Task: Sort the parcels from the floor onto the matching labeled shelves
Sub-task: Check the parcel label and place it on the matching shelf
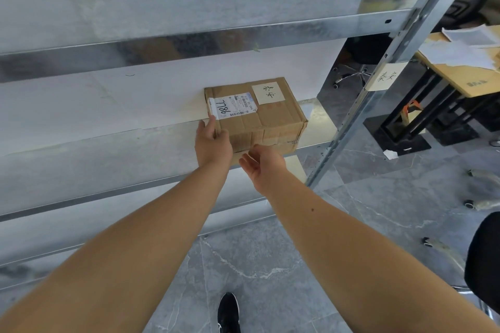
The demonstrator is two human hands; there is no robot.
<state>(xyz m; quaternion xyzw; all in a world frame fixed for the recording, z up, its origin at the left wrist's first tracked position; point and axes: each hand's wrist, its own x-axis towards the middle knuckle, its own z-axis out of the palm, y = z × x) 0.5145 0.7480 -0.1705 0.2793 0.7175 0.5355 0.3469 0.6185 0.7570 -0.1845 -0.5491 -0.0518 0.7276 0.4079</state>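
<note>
A brown cardboard parcel (266, 116) lies on the middle metal shelf (108, 162), near its right end. It carries a white shipping label and a cream note with handwritten characters. A matching handwritten label (385, 77) is stuck on the shelf's right upright. My left hand (212, 143) rests against the parcel's near left corner, fingers on its side. My right hand (261, 163) hovers just before the parcel's front edge, palm turned up, fingers apart, holding nothing.
An upper metal shelf (189, 35) runs above, and a lower shelf edge sits below. A slanted steel upright (378, 84) bounds the rack on the right. Beyond it stand a wooden desk (465, 76) with papers and a black chair (484, 257). My black shoe (228, 313) is on grey floor tiles.
</note>
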